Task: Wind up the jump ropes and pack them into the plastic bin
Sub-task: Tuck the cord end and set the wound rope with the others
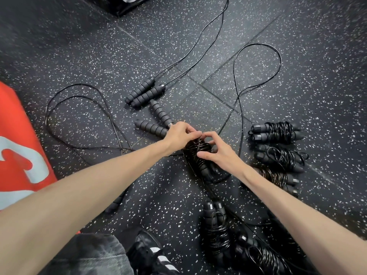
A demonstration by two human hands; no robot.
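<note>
Meeting over half-wound rope bundle (200, 155) on floor (297, 66), both hands worked its far end. Bundle's long axis ran away from person, handles at near end, coils directly under fingers. Left hand (178, 133) pinched cord at top of coils; right hand (218, 151) curled round bundle from right side. Loose tail (258, 62) looped off far-right, so right hand sat nearer slack. Finished bundles (278, 132) lay just right. Bin not visible.

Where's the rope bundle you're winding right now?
Head view, centre: the half-wound bundle lies on the floor between the left hand and right hand, left of three finished bundles.
</note>
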